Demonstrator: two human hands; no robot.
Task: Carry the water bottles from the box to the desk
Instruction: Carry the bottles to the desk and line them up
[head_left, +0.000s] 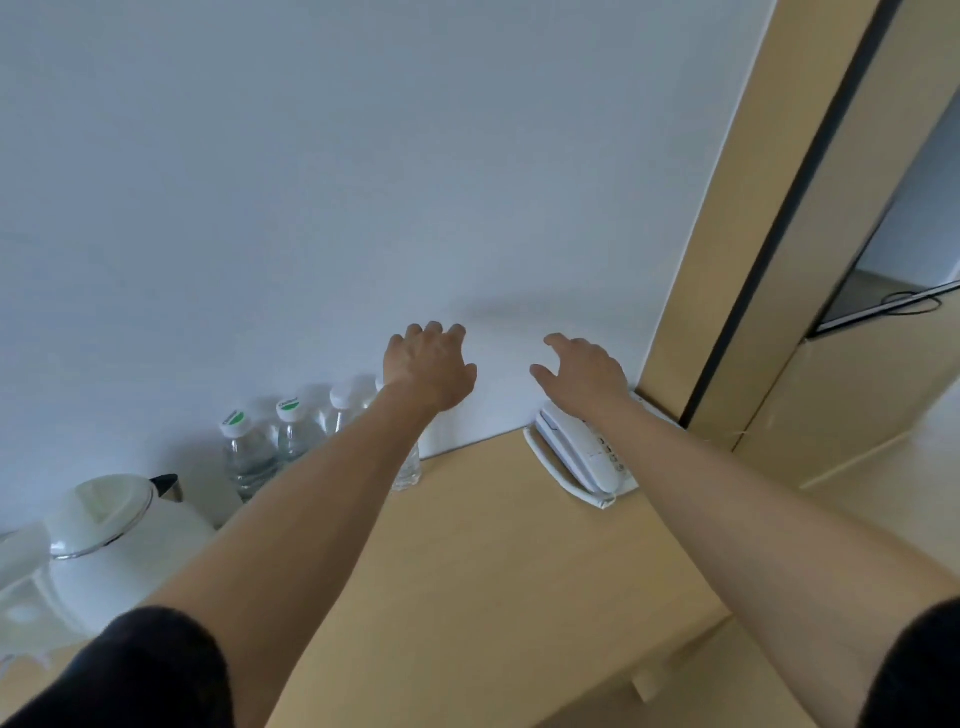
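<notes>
Several clear water bottles with white caps stand in a row on the wooden desk (493, 545) against the white wall; the leftmost bottle (244, 452) and the one beside it (293, 431) have green marks on their caps. My left forearm partly hides the rightmost bottle (408, 470). My left hand (431, 366) hovers just above and behind that bottle, fingers loosely bent, holding nothing. My right hand (584, 371) hangs in the air above the telephone, fingers spread and empty. The box is out of view.
A white electric kettle (114, 540) stands at the desk's left end. A white telephone (582, 454) lies at the back right by the wall. A wooden panel with a dark strip (737, 270) rises on the right.
</notes>
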